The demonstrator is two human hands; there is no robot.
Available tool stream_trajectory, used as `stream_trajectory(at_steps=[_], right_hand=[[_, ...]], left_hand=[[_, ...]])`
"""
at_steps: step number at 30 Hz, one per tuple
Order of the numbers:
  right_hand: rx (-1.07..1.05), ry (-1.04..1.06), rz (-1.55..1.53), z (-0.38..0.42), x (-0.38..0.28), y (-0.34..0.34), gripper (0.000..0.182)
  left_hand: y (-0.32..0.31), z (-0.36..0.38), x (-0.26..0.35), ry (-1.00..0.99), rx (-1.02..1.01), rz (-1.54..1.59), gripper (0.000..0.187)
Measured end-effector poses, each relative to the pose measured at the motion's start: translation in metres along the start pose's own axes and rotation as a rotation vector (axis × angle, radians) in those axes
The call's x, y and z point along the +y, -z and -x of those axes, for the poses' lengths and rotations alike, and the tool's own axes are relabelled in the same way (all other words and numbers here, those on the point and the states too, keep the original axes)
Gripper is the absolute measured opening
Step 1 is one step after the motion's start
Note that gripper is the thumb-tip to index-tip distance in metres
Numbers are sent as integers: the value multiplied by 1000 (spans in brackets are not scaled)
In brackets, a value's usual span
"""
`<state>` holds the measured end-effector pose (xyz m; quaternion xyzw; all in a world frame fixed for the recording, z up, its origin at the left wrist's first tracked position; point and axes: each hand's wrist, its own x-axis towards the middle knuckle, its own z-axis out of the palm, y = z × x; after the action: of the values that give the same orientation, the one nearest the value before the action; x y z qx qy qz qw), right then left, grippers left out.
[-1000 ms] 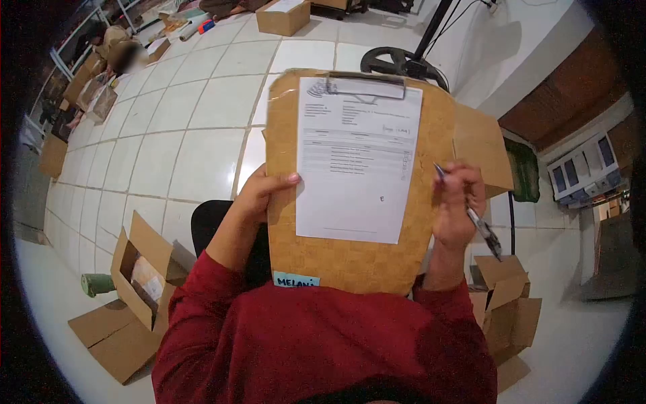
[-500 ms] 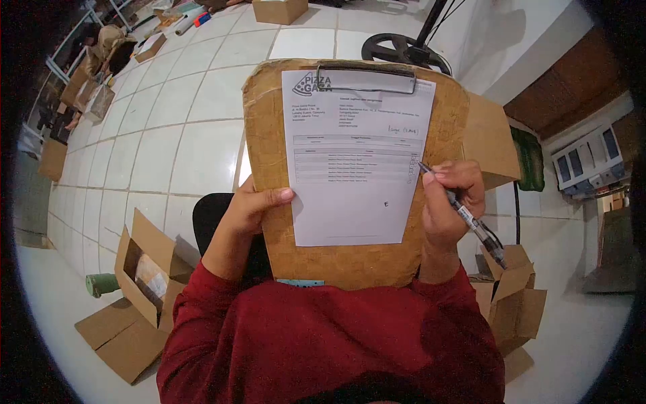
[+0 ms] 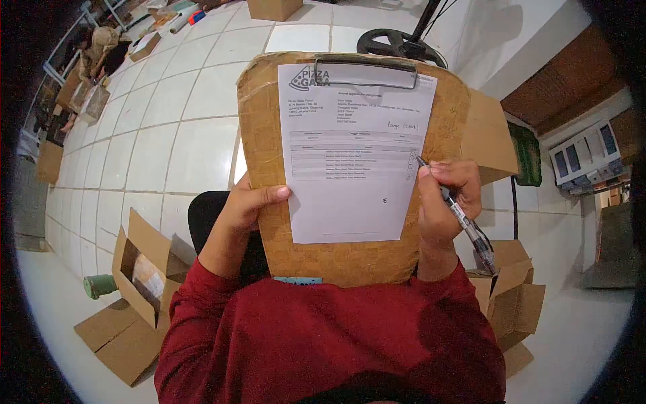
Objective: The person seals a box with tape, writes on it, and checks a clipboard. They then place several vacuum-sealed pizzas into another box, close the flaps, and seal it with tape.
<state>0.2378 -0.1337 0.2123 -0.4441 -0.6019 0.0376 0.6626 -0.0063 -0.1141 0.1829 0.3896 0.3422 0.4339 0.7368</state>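
Note:
A worn brown clipboard (image 3: 269, 222) stands in front of my chest, with a printed sheet (image 3: 343, 209) under its metal clip (image 3: 367, 73). The sheet bears a pizza logo, rows of small print and some handwriting. My left hand (image 3: 256, 200) grips the clipboard's left side, its thumb on the front by the paper's edge. Between the fingers of my right hand (image 3: 451, 195) is a pen (image 3: 469, 225). Its tip is at the right end of the printed rows.
Open cardboard boxes lie at the lower left (image 3: 145, 269) and lower right (image 3: 515, 299). Beyond the clipboard is a black round base (image 3: 387, 44). A green roll (image 3: 101, 285) is on the tiled floor (image 3: 151, 158). Another person (image 3: 101, 47) is at the upper left.
The clipboard appears slightly higher and further left in view, along with both hands. The pen tip stays near the right end of the rows.

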Motion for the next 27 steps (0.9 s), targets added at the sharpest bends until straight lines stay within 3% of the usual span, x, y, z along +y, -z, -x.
stream_trajectory(at_steps=[9,11,12,14,27], right_hand=[[10,-51,-4,2,6,-2,18],[59,-246,-305,5,6,2,19],[56,-247,-305,4,6,3,19],[-64,-13,-95,2,6,5,19],[-108,-8,44,5,9,1,18]], left_hand=[[0,-3,0,-12,-25,5,55],[-3,-3,1,-9,-18,24,55],[-4,-3,1,3,4,26,54],[-4,-4,1,17,28,30,54],[4,-10,-7,2,-5,47,57]])
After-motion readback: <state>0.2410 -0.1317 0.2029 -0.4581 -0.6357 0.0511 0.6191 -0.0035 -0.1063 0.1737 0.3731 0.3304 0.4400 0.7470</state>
